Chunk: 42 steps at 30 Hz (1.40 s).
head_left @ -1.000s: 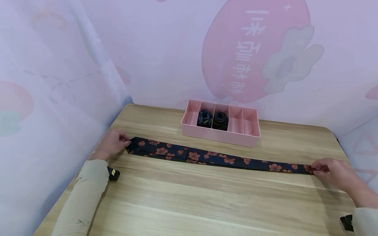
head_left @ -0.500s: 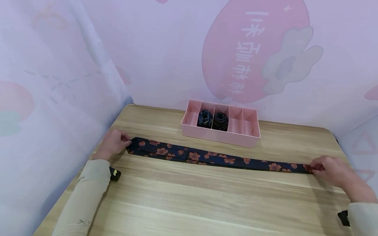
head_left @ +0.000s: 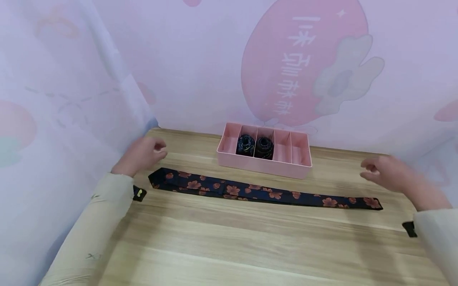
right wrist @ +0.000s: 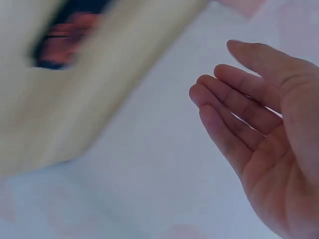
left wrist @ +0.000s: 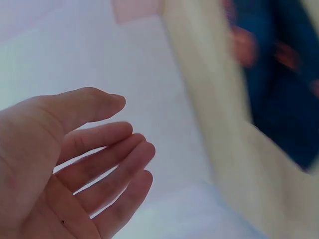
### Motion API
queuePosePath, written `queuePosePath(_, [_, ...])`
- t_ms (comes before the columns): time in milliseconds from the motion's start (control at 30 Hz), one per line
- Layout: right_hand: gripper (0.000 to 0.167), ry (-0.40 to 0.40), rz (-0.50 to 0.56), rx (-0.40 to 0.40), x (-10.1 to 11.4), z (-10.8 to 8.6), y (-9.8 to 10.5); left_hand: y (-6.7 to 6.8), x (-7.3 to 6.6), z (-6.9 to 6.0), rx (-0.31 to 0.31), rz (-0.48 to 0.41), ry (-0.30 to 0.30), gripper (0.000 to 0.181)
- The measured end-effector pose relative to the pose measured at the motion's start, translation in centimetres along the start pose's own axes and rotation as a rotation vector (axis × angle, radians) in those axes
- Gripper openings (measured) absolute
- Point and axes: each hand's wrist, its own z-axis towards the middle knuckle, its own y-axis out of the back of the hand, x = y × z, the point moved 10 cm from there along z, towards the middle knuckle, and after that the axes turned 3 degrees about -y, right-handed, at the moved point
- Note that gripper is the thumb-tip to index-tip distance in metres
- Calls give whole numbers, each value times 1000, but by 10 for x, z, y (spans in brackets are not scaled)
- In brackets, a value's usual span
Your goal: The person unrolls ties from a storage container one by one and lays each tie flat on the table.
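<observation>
A dark blue tie (head_left: 264, 193) with orange-brown flowers lies stretched out across the wooden table, its wider pointed end at the left. Above that end my left hand (head_left: 142, 154) is raised, holding nothing. My right hand (head_left: 388, 174) hovers above and beyond the narrow end, also free of the cloth. Both wrist views show the fingers loosely bent and apart from the thumb: the left hand (left wrist: 75, 159) with the blurred tie (left wrist: 284, 74) at upper right, the right hand (right wrist: 264, 119) with the tie's narrow end (right wrist: 65, 40) at upper left.
Behind the tie, a pink box (head_left: 264, 166) with several compartments stands near the table's back edge. Two dark rolled bundles (head_left: 245, 145) sit in neighbouring compartments. A pale printed curtain (head_left: 200, 71) hangs behind and beside the table (head_left: 229, 246).
Both hands have let go of the tie's ends and risen away from it, towards the back. The tie stays stretched out on the table. The head view has shifted slightly.
</observation>
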Motion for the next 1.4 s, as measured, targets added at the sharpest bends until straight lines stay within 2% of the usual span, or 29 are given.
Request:
queuePosePath(133, [42,23,-22,7,37,30,31,13,-46,21,-4,88,-60,42])
queuePosePath(267, [49,73,-23,1,80,60,54,13,-92,43,7,135,-138,47])
queuePosePath(400, [56,130,-26,7,119,88,63,-5,-128,62,52,101,-168,61])
queuePosePath(600, [66,175,-12,81,156,128,51,-46,-164,81,103,109,-165,77])
queuePosePath(700, [70,190,-18,95,168,146,41,-66,-173,88,119,124,-164,86])
queuePosePath(767, [73,215,-27,89,177,157,35,-77,-176,92,121,168,-171,90])
queuePosePath(900, [72,256,-46,96,195,176,18,-93,-180,93,120,280,-183,96])
queuePosePath(967, [72,245,-53,118,200,184,6,-100,-178,92,126,301,-172,99])
queuePosePath(1067, [73,184,-54,180,198,192,-15,-111,-175,90,127,289,-155,102])
queuePosePath(1167, [79,123,-98,225,192,197,-33,-120,-173,91,124,259,-136,105])
queuePosePath(1300, [76,105,-193,240,189,203,-49,-130,-171,92,137,225,-116,107])
queuePosePath(1400, [70,96,-210,257,188,204,-56,-134,-173,91,138,210,-113,105])
